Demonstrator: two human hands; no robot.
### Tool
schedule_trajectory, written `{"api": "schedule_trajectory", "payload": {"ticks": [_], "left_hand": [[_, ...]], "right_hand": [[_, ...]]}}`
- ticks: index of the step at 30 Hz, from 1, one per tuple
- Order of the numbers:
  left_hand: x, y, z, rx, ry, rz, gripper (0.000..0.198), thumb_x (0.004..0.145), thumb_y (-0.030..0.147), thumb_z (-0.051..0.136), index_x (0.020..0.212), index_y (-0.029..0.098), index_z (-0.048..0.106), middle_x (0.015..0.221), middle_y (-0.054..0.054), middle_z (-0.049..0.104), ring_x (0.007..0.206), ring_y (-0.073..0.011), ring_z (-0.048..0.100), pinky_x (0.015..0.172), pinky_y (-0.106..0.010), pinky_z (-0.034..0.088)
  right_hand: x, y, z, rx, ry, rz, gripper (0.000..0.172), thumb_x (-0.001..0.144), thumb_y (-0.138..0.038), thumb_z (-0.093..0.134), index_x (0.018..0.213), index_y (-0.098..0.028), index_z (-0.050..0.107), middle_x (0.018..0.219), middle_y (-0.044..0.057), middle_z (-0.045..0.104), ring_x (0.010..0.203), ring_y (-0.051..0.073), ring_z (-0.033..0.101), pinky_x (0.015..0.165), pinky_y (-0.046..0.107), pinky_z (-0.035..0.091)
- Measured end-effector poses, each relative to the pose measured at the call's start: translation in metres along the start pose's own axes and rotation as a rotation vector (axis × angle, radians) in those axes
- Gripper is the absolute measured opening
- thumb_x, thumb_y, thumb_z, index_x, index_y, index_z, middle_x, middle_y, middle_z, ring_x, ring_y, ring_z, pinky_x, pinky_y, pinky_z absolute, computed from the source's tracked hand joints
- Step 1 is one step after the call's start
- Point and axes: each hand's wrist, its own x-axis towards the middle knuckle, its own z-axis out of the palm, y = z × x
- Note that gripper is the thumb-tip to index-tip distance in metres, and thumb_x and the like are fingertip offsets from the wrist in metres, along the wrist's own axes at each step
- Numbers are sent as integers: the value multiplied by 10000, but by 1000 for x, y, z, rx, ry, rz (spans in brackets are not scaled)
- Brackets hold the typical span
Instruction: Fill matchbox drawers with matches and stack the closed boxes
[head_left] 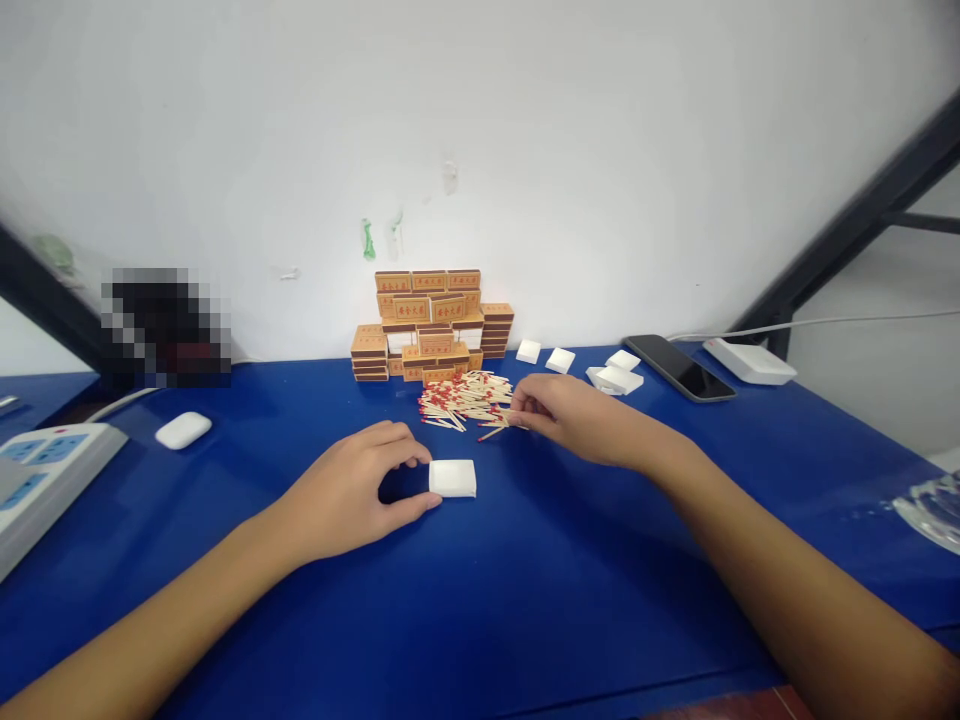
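Observation:
A small white matchbox tray [453, 478] lies on the blue table. The thumb and fingertips of my left hand [367, 482] close on its left end. Behind the tray spreads a loose pile of red-tipped matches [461, 396]. At the pile's right edge, my right hand [568, 412] has its thumb and fingers pinched on a few matches [495, 424]; how many it grips is hidden. Stacked brown matchboxes [427, 308] stand behind the pile, against the wall.
More white trays [560, 360] lie at the back right, beside a dark phone [679, 367] and a white box [750, 361]. To the left are a white earbud case [183, 430] and a power strip [56, 480]. A clear, shiny object [934, 510] sits at the right edge.

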Motion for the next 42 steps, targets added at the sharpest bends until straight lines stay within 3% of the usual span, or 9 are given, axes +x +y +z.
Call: {"api": "schedule_trajectory", "payload": {"ticks": [5, 12, 20, 33, 42], "left_hand": [[1, 3, 2, 8, 25, -12, 262, 935, 439, 725, 1091, 229, 699, 1020, -35, 686, 946, -221, 653, 809, -367, 531], [1, 6, 4, 9, 49, 16, 248, 933, 412, 736, 1088, 226, 682, 1006, -28, 681, 948, -215, 647, 801, -357, 521], [1, 7, 5, 22, 53, 68, 232, 943, 405, 731, 1054, 216, 655, 1011, -34, 687, 946, -223, 647, 798, -360, 522], [0, 6, 5, 23, 35, 64, 243, 939, 409, 736, 1077, 220, 669, 1015, -39, 692, 942, -222, 650, 796, -363, 527], [2, 6, 5, 28, 17, 50, 245, 942, 417, 731, 1067, 219, 660, 1014, -41, 684, 938, -224, 645, 789, -368, 526]], "right_hand": [[-6, -26, 4, 166, -29, -118, 193, 1038, -320, 607, 912, -195, 683, 892, 33, 706, 771, 165, 595, 694, 295, 420], [-12, -51, 22, 42, -94, -214, 97, 1030, -231, 642, 958, -175, 675, 971, 40, 708, 803, 158, 600, 706, 295, 407], [-13, -53, 33, 2, -96, -258, 95, 1029, -219, 641, 996, -171, 716, 1010, 54, 697, 870, 174, 629, 762, 304, 428], [-16, -54, 23, -6, -159, -226, 124, 1019, -221, 647, 945, -159, 724, 951, 41, 661, 820, 159, 593, 732, 299, 419], [-16, -56, 27, -11, -190, -165, 173, 1074, -233, 552, 970, -161, 671, 1039, 71, 674, 851, 177, 611, 751, 317, 427]]}}
